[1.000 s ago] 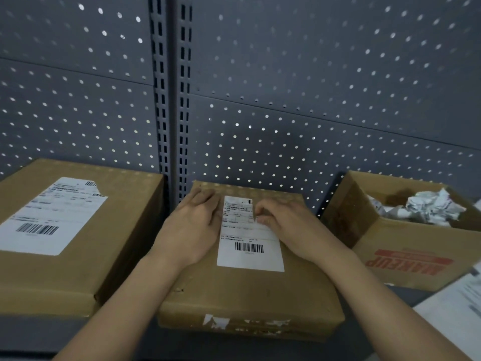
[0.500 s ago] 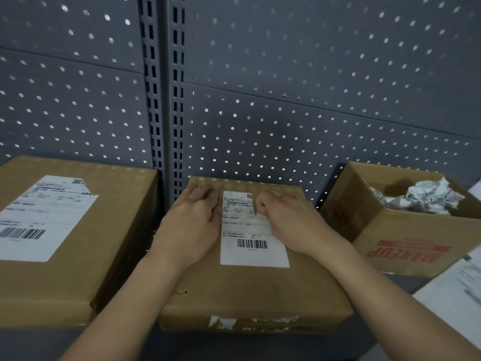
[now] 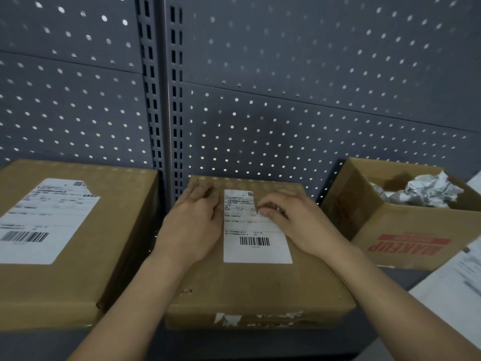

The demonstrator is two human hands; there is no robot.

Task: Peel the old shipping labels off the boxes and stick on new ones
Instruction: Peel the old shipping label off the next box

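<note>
- My left hand (image 3: 192, 225) lies flat, holding nothing, steadying the box (image 3: 260, 285) beneath both hands.
- My right hand (image 3: 296, 222) seems to pinch the label (image 3: 256, 252) edge; yanking could tear it.

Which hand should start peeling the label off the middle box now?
Right. The right hand pinches with curled fingertips at the torn right edge of the label. The left hand lies flat on the middle box beside the label, better suited to holding it down.

Grey pegboard panel (image 3: 312, 61), slotted upright (image 3: 162, 100)
</note>
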